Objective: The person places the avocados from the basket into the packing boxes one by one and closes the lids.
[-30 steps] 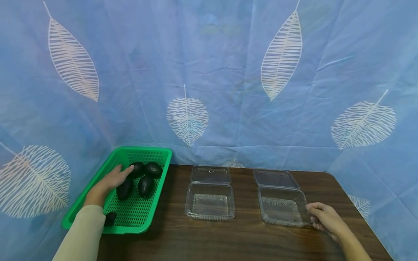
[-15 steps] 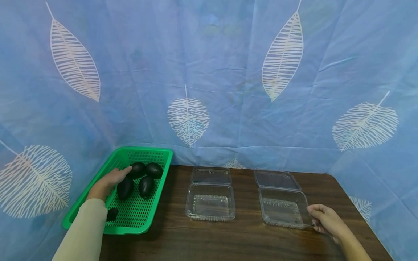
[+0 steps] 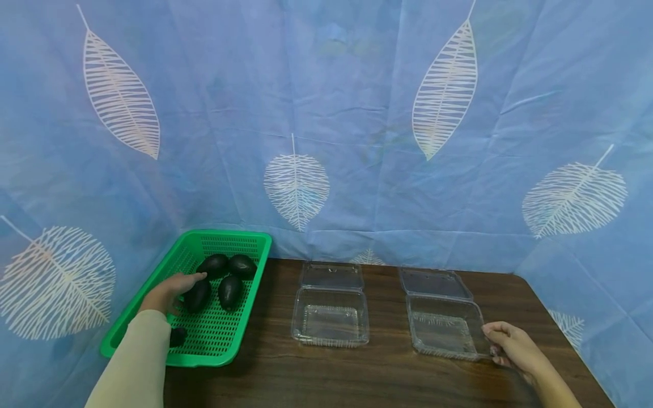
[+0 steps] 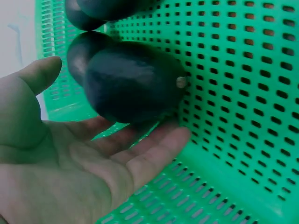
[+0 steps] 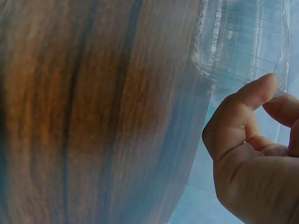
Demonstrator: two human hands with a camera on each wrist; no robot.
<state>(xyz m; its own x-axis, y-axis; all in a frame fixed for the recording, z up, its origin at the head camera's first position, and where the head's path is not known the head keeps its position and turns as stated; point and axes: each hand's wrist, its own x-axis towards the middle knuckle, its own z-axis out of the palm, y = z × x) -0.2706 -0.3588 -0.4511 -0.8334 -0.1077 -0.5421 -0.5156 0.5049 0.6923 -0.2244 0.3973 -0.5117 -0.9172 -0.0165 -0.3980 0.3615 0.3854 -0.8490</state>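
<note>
My left hand reaches into a green plastic basket from its left side. Beside it lies a dark avocado, the nearest of several in the basket. In the left wrist view the thumb stands away from that avocado, while the extended fingers lie along its lower side; whether they touch it is unclear. At the right, my right hand pinches the near right corner of the rim of a clear plastic clamshell container. That container sits with its lid folded back, as the right wrist view partly confirms.
A second clear clamshell container, lid also laid back, stands between the basket and the right container on the brown wooden table. A blue curtain with leaf prints hangs behind. A small dark object shows beside my left cuff.
My left hand has drawn slightly down and back within the basket, closer beside the nearest avocado. My right hand keeps its pinch on the container's rim. The head view has shifted slightly.
</note>
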